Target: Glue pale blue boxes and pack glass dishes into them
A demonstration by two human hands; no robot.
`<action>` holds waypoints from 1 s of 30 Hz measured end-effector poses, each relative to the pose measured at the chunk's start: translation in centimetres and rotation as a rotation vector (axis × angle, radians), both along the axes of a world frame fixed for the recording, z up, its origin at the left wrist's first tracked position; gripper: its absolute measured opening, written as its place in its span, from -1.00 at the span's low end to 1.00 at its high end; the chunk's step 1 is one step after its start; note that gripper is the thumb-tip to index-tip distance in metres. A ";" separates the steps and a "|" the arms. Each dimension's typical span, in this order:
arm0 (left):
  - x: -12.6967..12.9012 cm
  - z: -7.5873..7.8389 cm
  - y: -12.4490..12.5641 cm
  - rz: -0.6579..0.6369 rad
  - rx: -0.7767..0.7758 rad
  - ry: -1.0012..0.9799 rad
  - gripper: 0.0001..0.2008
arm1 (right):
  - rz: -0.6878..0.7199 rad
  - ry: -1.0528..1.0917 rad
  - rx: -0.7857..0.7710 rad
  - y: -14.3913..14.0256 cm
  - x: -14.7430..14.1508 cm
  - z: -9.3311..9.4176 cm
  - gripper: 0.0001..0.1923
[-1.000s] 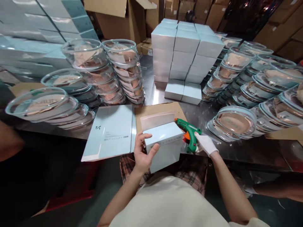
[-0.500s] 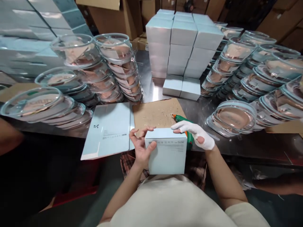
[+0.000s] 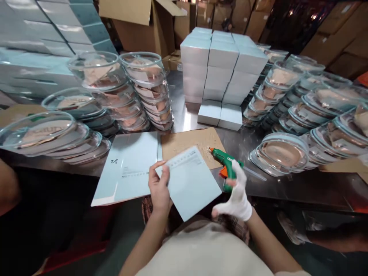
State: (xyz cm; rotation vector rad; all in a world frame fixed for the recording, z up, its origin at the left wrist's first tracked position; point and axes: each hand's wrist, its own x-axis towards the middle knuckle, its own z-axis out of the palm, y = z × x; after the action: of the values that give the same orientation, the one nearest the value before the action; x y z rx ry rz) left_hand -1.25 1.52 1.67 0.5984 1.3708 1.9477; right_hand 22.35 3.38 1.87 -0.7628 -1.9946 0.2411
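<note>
Beyond your fingers, the steel surface (image 3: 287,184) carries stacked pale blue boxes (image 3: 222,65) and dish stacks (image 3: 143,88). Nearer, your left hand (image 3: 159,189) pinches the pale blue box (image 3: 191,184) at its left edge, its printed edge tilted away. Just right, your gloved right hand (image 3: 237,193) sits loosely curled, empty, touching the green glue gun (image 3: 225,163), nozzle pointing left.

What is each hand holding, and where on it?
The left hand grips the blue box at its left edge. The gloved right hand touches the box's lower right corner and holds nothing else.
</note>
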 end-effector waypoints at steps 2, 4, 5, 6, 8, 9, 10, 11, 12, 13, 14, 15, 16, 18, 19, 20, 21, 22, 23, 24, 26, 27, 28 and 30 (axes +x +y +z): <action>-0.7 0.0 1.3 -0.025 -0.096 -0.183 -0.49 | 0.049 -0.251 0.266 -0.9 -0.3 -0.9 -0.36; -1.3 0.1 2.5 -0.137 -0.115 -0.264 -0.36 | 0.098 -0.410 0.442 -0.4 -0.5 -0.8 -0.65; -1.4 0.1 2.8 -0.183 -0.101 -0.270 -0.26 | 0.093 -0.452 0.468 0.5 -0.6 -0.3 -0.67; -1.6 0.1 2.9 -0.206 -0.080 -0.266 -0.14 | 0.072 -0.481 0.464 1.9 -0.7 0.3 -0.67; -2.0 0.0 2.6 -0.168 -0.019 -0.199 0.09 | -0.022 -0.529 0.382 6.0 -1.4 2.1 -0.57; -2.1 -0.2 2.2 -0.123 0.013 -0.132 0.17 | -0.075 -0.551 0.325 8.5 -2.1 3.2 -0.49; -2.3 -0.3 1.7 -0.080 0.036 -0.057 0.19 | -0.130 -0.578 0.254 11.4 -3.0 4.2 -0.43; -2.4 -0.5 1.1 -0.046 0.051 0.017 0.15 | -0.159 -0.592 0.214 14.3 -4.3 5.2 -0.40; -2.5 -0.7 0.6 -0.021 0.061 0.086 0.08 | -0.193 -0.603 0.180 17.4 -5.8 6.2 -0.39; -2.6 -0.8 0.2 -0.002 0.066 0.141 0.01 | -0.247 -0.638 0.117 20.3 -7.5 7.0 -0.37; -2.6 -0.9 -0.1 0.009 0.071 0.175 -0.05 | -0.292 -0.675 0.060 22.9 -9.3 7.6 -0.33; -2.6 -1.0 -0.4 0.019 0.081 0.203 -0.09 | -0.317 -0.686 0.035 25.3 -11.2 8.0 -0.31; -2.6 -1.1 -0.6 0.033 0.095 0.231 -0.12 | -0.333 -0.700 0.012 27.2 -13.0 8.2 -0.33; -2.8 -1.3 -0.9 0.059 0.115 0.281 -0.19 | -0.334 -0.726 -0.013 29.8 -16.1 7.6 -0.43; -3.0 -1.5 -1.2 0.067 0.115 0.303 -0.24 | -0.331 -0.748 -0.032 30.4 -17.3 7.0 -0.50; -3.3 -1.7 -1.5 0.078 0.104 0.327 -0.28 | -0.332 -0.774 -0.053 30.8 -18.2 6.2 -0.56; -3.7 -2.0 -2.0 0.088 0.081 0.348 -0.31 | -0.339 -0.799 -0.074 31.0 -18.9 5.2 -0.61; -4.3 -2.3 -2.5 0.096 0.048 0.368 -0.32 | -0.353 -0.820 -0.094 31.1 -19.3 4.2 -0.64; -5.0 -2.5 -3.0 0.107 0.012 0.389 -0.33 | -0.372 -0.836 -0.113 31.1 -19.5 3.3 -0.64; -5.9 -2.5 -3.5 0.118 -0.029 0.413 -0.33 | -0.394 -0.848 -0.130 31.0 -19.5 2.5 -0.63; -8.1 -2.2 -4.0 0.148 -0.123 0.495 -0.36 | -0.430 -0.861 -0.158 31.1 -19.3 1.5 -0.59; -9.4 -1.7 -3.9 0.161 -0.172 0.566 -0.38 | -0.438 -0.864 -0.169 31.2 -19.2 1.4 -0.60; -10.9 -1.1 -3.5 0.176 -0.226 0.653 -0.39 | -0.441 -0.865 -0.178 31.3 -19.0 1.5 -0.59; -14.0 -0.1 -2.1 0.186 -0.351 0.847 -0.33 | -0.429 -0.863 -0.187 31.2 -18.7 2.2 -0.57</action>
State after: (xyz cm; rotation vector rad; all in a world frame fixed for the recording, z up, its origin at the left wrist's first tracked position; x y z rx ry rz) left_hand -15.30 -0.56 1.60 1.2300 2.2849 1.5587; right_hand 3.65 34.60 4.03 -1.5821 -2.5327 -0.2019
